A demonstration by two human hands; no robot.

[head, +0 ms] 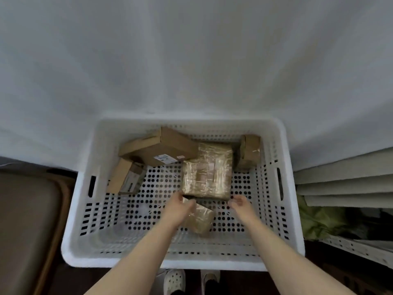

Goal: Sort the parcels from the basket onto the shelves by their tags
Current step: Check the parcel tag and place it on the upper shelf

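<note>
A white perforated basket (85, 209) stands on the floor below me and holds several parcels. A large tape-wrapped parcel (207, 171) lies in the middle. A smaller tape-wrapped parcel (200, 220) lies in front of it. A flat cardboard box (157, 149) with a white tag leans at the back left, over a small cardboard box (125, 177). Another small box (248, 152) stands at the back right. My left hand (178, 207) reaches to the large parcel's near left corner, over the smaller parcel. My right hand (239, 202) hovers by its near right corner, fingers loosely curled.
A grey-white wall (191, 60) rises behind the basket. Shelf edges (340, 179) run along the right, with green fabric (319, 222) beneath them. A dark brown surface (27, 220) lies to the left. My shoes (174, 279) show under the basket's near rim.
</note>
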